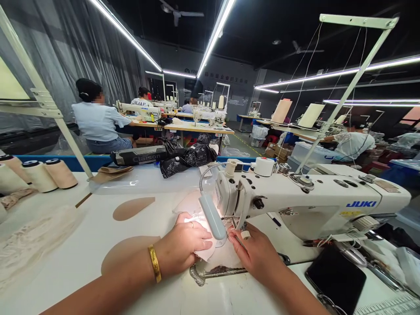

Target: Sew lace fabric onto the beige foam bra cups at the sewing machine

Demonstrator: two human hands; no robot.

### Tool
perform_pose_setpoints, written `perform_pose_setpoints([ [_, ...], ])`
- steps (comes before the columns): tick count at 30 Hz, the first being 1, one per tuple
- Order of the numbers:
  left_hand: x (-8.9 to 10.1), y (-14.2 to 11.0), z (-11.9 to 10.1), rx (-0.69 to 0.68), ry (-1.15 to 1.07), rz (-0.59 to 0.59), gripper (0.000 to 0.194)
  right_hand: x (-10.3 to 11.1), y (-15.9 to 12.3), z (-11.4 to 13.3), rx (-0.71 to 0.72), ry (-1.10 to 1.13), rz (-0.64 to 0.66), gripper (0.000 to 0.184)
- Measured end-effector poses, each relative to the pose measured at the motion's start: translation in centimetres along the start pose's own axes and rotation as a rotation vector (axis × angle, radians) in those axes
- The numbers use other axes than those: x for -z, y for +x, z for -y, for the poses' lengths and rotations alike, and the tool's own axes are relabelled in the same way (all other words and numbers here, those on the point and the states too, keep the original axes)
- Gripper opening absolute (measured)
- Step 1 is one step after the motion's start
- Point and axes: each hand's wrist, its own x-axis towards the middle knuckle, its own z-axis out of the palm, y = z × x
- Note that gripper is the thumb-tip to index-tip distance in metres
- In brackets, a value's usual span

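My left hand (189,243) lies left of the needle area, its fingers curled over a pale pink fabric piece (206,253) and holding it on the sewing machine's bed. Lit brightly from above, the fabric sits under a grey lamp head (212,216) on a bendy metal neck. Close to the presser foot on the other side is my right hand (251,249), thumb and fingers pinched together; what they pinch is hidden. The white JUKI sewing machine (315,194) stretches off to the right. Its needle is hidden behind the lamp and machine head.
Beige teardrop-shaped pieces (134,208) and cream lace (39,245) lie on the left. Thread cones (61,174) stand at far left. Black plastic bags (188,157) are behind the machine. A black phone-like slab (336,278) and scissors lie at right. Other people sit at machines beyond.
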Motion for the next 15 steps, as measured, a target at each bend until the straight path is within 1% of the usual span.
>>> perform_pose_setpoints([
  [5, -0.8, -0.2, 0.1, 0.025, 0.046, -0.030, 0.042, 0.1, 0.0, 0.1, -0.004, -0.004, 0.041, 0.027],
  [9, -1.3, -0.3, 0.3, 0.005, 0.077, -0.045, 0.040, 0.2, 0.0, 0.2, -0.001, -0.009, 0.096, 0.026],
  [12, -1.2, -0.4, 0.1, -0.037, 0.101, -0.051, 0.034, 0.2, -0.2, 0.2, -0.035, 0.032, 0.172, 0.021],
  [15, -0.5, -0.4, -0.7, -0.052, 0.128, -0.031, 0.018, 0.0, -0.5, 0.2, -0.057, 0.068, 0.279, 0.020],
])
